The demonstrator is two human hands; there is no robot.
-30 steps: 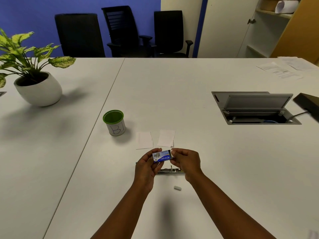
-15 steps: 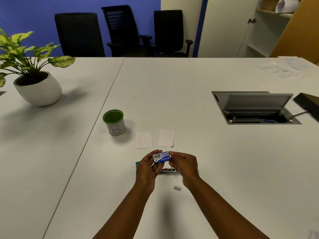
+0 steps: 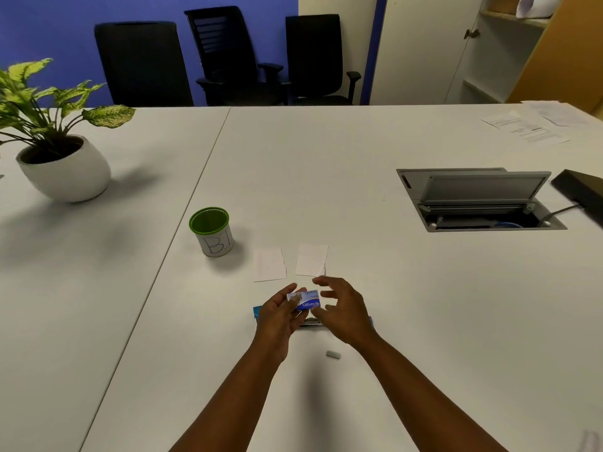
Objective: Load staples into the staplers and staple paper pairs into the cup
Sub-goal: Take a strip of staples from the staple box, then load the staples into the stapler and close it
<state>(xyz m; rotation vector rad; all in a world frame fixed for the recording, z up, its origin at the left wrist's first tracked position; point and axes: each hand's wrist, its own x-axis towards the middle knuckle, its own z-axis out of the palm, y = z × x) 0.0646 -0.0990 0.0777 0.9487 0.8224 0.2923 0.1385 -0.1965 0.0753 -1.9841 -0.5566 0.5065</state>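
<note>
Small white piece (image 3: 333, 354): lies loose on the table (image 3: 424, 321), nearest the person.
Stapler (image 3: 311, 322): on the table under both hands, mostly hidden; loading looks unfinished.
Left hand (image 3: 279, 313): fingers clamped on the staple box (image 3: 305, 300), held just above the stapler.
Right hand (image 3: 342, 309): fingers spread apart beside the box, holding nothing.
Papers (image 3: 270, 265): 2 slips side by side, unstapled.
Cup (image 3: 211, 231): upright, far left of the papers; no paper visible inside.

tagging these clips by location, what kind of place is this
Most likely an office meeting room: a large white table with an open cable hatch, black office chairs against a blue wall, and printed papers at the far right.
</note>
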